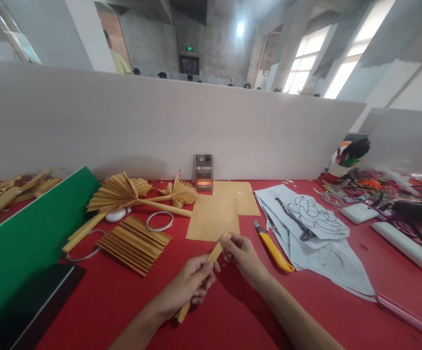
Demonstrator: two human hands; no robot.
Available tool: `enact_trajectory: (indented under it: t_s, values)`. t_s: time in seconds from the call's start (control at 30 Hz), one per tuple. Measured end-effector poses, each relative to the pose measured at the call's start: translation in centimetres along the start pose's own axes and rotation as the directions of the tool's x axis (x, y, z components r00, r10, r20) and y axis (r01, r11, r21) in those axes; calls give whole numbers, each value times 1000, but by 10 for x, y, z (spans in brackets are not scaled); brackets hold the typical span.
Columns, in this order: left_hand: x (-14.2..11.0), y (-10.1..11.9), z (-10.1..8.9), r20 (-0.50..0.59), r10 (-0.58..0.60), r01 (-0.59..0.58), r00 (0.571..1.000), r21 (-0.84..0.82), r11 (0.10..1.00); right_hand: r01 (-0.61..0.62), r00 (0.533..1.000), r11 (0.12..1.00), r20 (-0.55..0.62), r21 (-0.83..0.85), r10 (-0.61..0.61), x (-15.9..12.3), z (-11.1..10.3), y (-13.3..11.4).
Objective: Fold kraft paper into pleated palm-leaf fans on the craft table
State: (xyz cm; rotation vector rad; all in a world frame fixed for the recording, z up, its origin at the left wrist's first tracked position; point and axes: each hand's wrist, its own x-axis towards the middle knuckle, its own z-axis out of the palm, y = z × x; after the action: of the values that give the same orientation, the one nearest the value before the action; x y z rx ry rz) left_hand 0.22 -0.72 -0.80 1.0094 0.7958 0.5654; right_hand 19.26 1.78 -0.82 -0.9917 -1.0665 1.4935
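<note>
A narrow folded strip of tan paper [216, 252] slants between my two hands above the red tabletop. My left hand [192, 282] is closed round its middle, and its lower end sticks out below the fingers. At the upper end, my right hand [243, 255] pinches the strip between thumb and fingertips. Just beyond them lie flat tan sheets [212, 218]. To the left are a pleated tan paper piece [136, 245] and pleated paper fans [114, 194] on rolled paper stems.
A yellow utility knife [274, 250] lies right of my hands, beside white sheets with a flower drawing [316, 216]. A green board [32, 233] and a black flat item [46, 301] are at left. A white partition [152, 126] stands behind. Craft clutter [396, 187] fills the far right.
</note>
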Motion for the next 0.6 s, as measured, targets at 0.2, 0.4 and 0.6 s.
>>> enact_trajectory:
  t_s: [0.2,0.4,0.6]
  values:
    - [-4,0,4,-44,-48,46,998,-48,998,75,997,993,0,-88,-75,2,-3,0]
    - [-7,4,9,-47,-99,98,994,-25,995,96,994,980,-33,-175,-104,2,-5,0]
    - [-6,6,6,-14,-111,111,994,-24,994,117,988,977,-84,-177,-133,0,-1,-2]
